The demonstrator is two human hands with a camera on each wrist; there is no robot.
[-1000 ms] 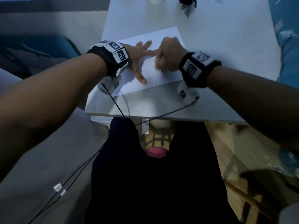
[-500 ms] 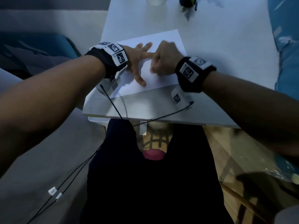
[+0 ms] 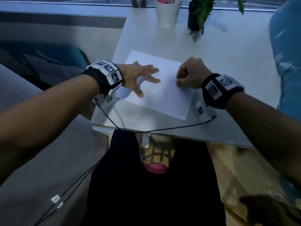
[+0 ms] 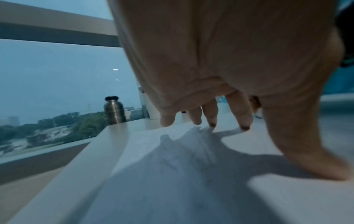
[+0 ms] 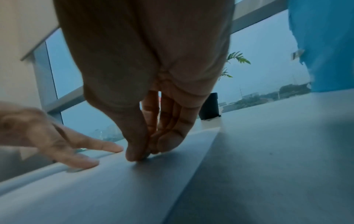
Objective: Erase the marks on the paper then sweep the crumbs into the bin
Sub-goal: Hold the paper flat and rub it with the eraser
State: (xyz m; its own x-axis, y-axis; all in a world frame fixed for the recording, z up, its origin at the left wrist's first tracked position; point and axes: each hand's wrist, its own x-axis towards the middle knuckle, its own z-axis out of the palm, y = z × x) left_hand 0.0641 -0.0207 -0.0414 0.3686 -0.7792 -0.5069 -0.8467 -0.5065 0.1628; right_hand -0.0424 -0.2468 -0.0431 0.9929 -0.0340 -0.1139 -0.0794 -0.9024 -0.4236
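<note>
Dim bluish light from a wide window falls on a white table, where the paper lies skewed near the front edge. The left hand is spread wide, fingertips and thumb pressing the paper flat at its left side. The right hand is bunched into a narrow pinch, thumb and fingers meeting at the sheet near its right edge; they seem to grip something small, probably an eraser, but it is hidden and cannot be made out.

Judging from this, the erasing step is in hand. Faint pencil marks show under the left palm in the left wrist view, so work is likely left there. The next move calls for short rubbing strokes with firm downward hold by the left hand so the sheet neither creases nor slides, and that hand would have to shift off the marks it covers.

No crumbs can be seen in this light. A white bin seems to sit under the table's front left corner, partly hidden. Cables trail across the front edge and could snag the sweep. A cup, a plant pot and a steel bottle stand well apart at the far edge, out of the way.
</note>
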